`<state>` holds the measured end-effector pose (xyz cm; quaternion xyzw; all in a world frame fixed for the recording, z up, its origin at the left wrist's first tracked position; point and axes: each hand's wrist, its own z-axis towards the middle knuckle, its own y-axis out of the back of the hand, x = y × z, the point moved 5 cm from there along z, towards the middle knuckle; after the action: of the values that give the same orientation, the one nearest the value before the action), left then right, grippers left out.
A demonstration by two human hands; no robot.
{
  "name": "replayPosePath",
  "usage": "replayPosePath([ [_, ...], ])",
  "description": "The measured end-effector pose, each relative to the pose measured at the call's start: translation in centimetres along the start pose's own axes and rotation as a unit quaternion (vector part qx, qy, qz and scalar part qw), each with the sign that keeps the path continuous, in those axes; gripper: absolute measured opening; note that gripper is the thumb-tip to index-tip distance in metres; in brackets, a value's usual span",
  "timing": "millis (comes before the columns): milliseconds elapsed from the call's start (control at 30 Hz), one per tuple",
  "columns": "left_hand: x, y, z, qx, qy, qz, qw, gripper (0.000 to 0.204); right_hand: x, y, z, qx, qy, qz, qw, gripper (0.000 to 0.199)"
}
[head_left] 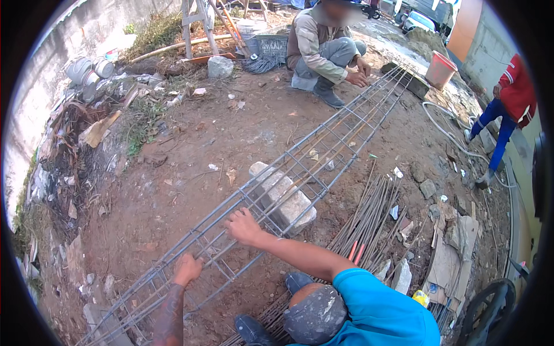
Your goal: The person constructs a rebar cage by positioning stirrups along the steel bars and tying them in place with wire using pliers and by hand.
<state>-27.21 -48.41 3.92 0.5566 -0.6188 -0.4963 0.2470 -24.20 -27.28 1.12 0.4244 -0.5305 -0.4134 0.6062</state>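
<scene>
A long rebar cage of straight bars and square stirrups runs diagonally from the near left to the far right. My left hand is closed on its bars near the lower left. Farther along, my right hand reaches over from a blue sleeve, its fingers bent over the cage bars; the fingertips are partly hidden. Beneath the cage, beside my right hand, lies a pale concrete block. At the far end, a squatting co-worker has both hands by the cage.
A pile of loose steel rods lies right of the cage, near flattened cardboard. A red bucket and a pale hose are farther right, where a person in red walks. Rubble and buckets line the left wall.
</scene>
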Motion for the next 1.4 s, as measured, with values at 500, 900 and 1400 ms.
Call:
replayPosePath([
  [500, 0.3, -0.6, -1.5, 0.062, -0.029, 0.056, 0.996, 0.046, 0.6, 1.3, -3.3, -0.072, 0.020, 0.025, 0.997, 0.029],
  [900, -0.3, 0.9, -1.9, 0.039, -0.027, 0.062, 0.997, 0.036, -1.9, 1.7, -3.0, -0.072, 0.012, 0.022, 0.997, 0.029],
  [1400, 3.3, -10.7, 8.7, -0.146, -0.168, 0.106, 0.969, 0.023, -0.4, -0.1, -2.9, -0.057, 0.020, 0.057, 0.997, 0.017],
])
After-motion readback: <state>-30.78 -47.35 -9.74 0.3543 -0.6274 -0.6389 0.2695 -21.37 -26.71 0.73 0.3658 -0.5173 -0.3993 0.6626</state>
